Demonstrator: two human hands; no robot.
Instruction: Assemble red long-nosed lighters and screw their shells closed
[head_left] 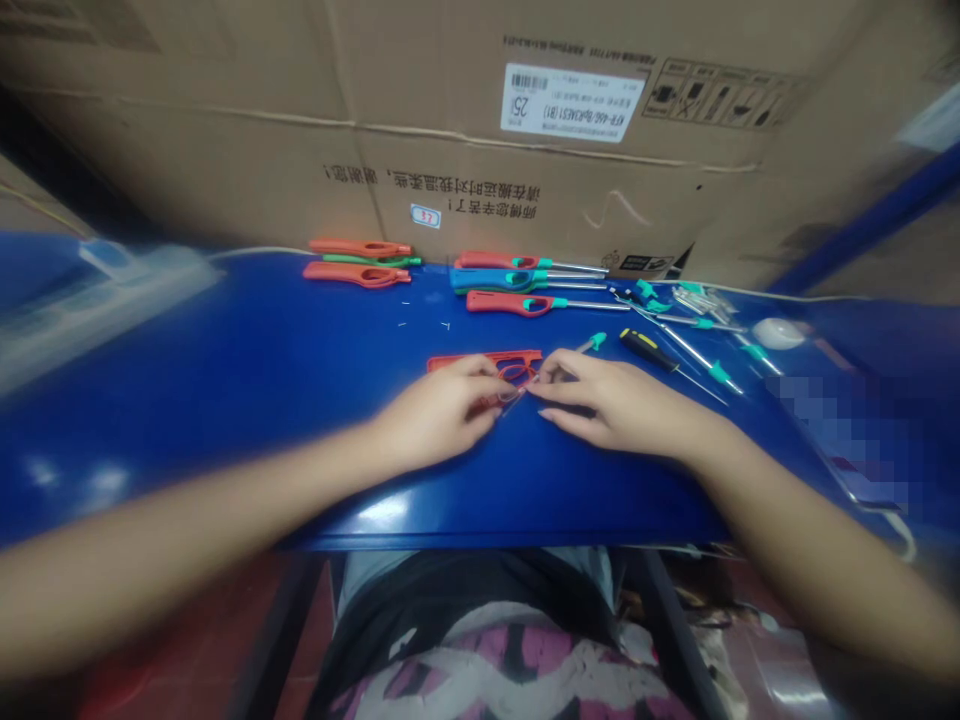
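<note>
L hand (450,412) and R hand (615,402) met nr the front edge of a blue table (225,400), fingertips crowding a red casing (495,356) that sat btwn them and partly behind L thumb and fingers. A small clear pc. (511,402) blurred btwn the two; cannot tell if either grip was closed on it or on the casing. A green-tipped rod (596,342) showed just beyond R hand, w/ a black-and-yellow screwdriver (649,350) nearby. Long-necked lighters (496,303) and orange handles (352,272) lay farther back, nr a cardboard box (225,60).
</note>
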